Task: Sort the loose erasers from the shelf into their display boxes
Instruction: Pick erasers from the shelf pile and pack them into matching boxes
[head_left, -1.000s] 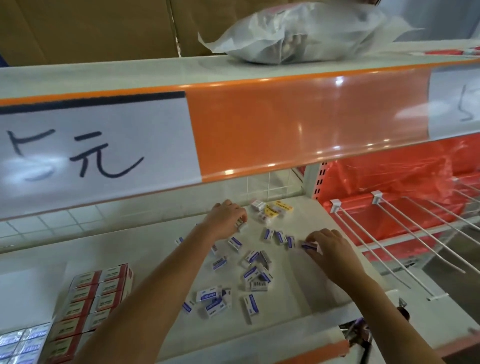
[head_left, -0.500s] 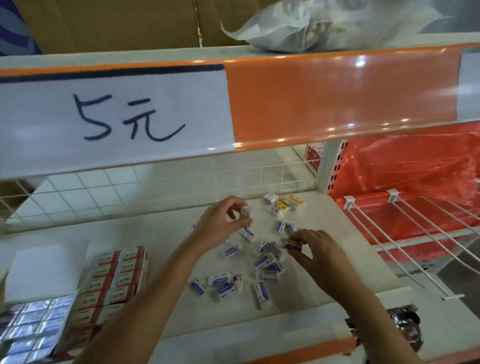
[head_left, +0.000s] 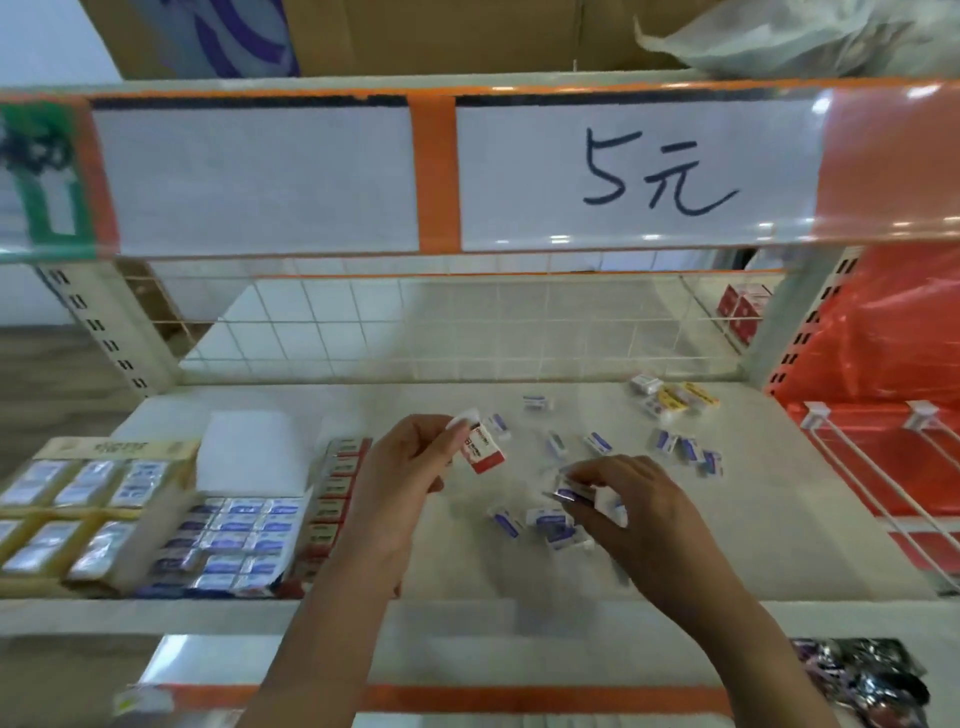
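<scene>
Red-and-white, the eraser (head_left: 482, 450) now sits pinched in our left hand (head_left: 405, 467), lifted clear of the shelf (head_left: 779, 519); half a second ago that hand was down among the scattered pieces, so we judge one red-sleeved item has been picked out and is ready for boxing. Our right hand (head_left: 634, 514) has drawn nearer and its fingers (head_left: 587, 475) grip several blue-sleeved erasers (head_left: 574, 491), gathered from the loose pile (head_left: 545, 525) just below. Remaining strays (head_left: 685, 449) lie further right, with yellow-labelled ones (head_left: 675, 397) at the back. Display boxes have come fully into view at the left: the red-sleeved box (head_left: 332, 499), the blue-sleeved box (head_left: 234, 540) and a beige box (head_left: 67, 499). Print on the held eraser is too blurred to read. A price sign (head_left: 654, 174) above reads "5元".
</scene>
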